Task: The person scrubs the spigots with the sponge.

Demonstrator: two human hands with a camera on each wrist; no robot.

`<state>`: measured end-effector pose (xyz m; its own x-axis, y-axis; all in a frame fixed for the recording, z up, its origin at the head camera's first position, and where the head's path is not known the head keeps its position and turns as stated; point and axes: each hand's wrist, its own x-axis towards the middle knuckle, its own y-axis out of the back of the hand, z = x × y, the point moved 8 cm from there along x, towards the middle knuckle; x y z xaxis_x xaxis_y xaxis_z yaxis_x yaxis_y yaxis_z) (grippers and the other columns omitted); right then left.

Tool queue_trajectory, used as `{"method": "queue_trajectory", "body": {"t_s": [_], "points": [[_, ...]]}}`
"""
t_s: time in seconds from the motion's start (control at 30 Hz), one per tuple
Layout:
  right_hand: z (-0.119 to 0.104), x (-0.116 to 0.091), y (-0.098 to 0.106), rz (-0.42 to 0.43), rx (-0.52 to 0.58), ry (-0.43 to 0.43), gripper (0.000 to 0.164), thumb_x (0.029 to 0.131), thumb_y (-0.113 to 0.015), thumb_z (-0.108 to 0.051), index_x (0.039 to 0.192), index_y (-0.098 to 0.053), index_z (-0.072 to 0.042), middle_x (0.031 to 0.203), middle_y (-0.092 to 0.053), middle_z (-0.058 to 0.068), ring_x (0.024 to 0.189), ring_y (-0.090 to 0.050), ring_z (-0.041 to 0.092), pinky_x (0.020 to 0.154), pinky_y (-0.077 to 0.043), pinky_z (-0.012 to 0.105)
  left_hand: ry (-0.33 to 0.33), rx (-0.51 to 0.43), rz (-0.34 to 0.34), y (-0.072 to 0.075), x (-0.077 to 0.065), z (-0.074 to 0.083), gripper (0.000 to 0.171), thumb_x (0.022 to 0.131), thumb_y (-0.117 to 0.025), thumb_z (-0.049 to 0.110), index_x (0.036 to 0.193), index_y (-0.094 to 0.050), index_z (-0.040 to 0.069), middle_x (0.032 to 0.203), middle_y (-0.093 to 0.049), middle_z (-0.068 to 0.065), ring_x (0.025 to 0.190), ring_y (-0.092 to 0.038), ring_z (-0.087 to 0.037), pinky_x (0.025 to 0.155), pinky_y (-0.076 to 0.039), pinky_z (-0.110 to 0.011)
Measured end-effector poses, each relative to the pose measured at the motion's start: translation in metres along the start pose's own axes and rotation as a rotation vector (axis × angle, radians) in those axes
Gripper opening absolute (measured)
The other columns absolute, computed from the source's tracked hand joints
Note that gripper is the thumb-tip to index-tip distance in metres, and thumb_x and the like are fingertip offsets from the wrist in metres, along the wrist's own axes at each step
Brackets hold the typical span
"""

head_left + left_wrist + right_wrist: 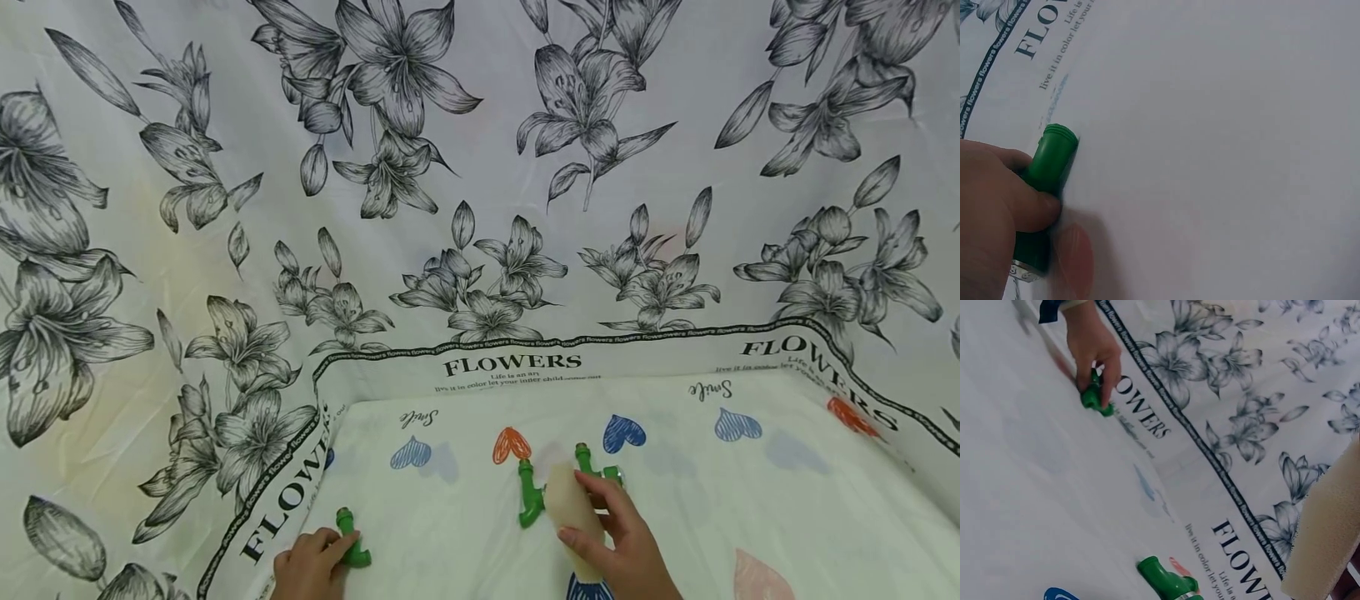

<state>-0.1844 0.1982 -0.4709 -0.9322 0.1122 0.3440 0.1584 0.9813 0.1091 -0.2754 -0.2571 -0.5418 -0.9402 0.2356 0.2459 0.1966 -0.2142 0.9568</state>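
Observation:
At the left of the head view, my left hand (309,565) grips a green plastic tap (351,540) that lies on the cloth. The left wrist view shows its ribbed green end (1060,134) poking out past the thumb, with a silvery band at the other end. My right hand (630,546) holds a beige sponge block (576,523) between thumb and fingers, over the cloth. Just left of the sponge lies a second green tap (528,498). Behind the sponge is a third green tap (584,458), partly hidden by the sponge and fingers.
A white cloth (450,542) printed with hearts covers the surface. Flower-printed fabric (480,167) rises at the back and sides, with a black lettered band (480,343) along its lower part.

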Motion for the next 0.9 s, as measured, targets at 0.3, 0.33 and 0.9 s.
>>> {"method": "queue_trajectory", "body": {"t_s": [0.3, 0.33, 0.9], "points": [[-0.001, -0.002, 0.022, 0.06, -0.05, -0.058, 0.06, 0.096, -0.087, -0.017, 0.15, -0.061, -0.021, 0.138, -0.063, -0.003, 0.116, -0.063, 0.02, 0.092, -0.06, 0.032, -0.043, -0.122, -0.06, -0.002, 0.023, 0.025, 0.05, 0.079, -0.096, 0.011, 0.125, -0.08, 0.017, 0.116, -0.065, 0.0, 0.096, -0.06, -0.025, 0.082, -0.047, -0.064], [-0.001, -0.002, 0.025, 0.068, -0.051, -0.076, 0.061, 0.096, -0.087, -0.018, 0.15, -0.061, -0.022, 0.138, -0.063, -0.004, 0.116, -0.063, 0.021, 0.092, -0.06, 0.032, -0.075, -0.137, -0.039, 0.0, 0.027, 0.033, 0.052, 0.079, -0.097, 0.012, 0.127, -0.079, 0.016, 0.117, -0.066, 0.0, 0.097, -0.062, -0.026, 0.082, -0.049, -0.063], [0.0, -0.026, 0.075, 0.234, -0.107, -0.165, 0.059, 0.096, -0.088, -0.02, 0.149, -0.062, -0.015, 0.132, -0.067, 0.003, 0.113, -0.064, 0.023, 0.091, -0.059, 0.029, -0.342, -0.432, 0.073, 0.03, 0.096, 0.199, 0.073, 0.087, -0.097, 0.026, 0.151, -0.063, 0.025, 0.138, -0.064, 0.015, 0.116, -0.063, -0.009, 0.097, -0.059, -0.042]]}}
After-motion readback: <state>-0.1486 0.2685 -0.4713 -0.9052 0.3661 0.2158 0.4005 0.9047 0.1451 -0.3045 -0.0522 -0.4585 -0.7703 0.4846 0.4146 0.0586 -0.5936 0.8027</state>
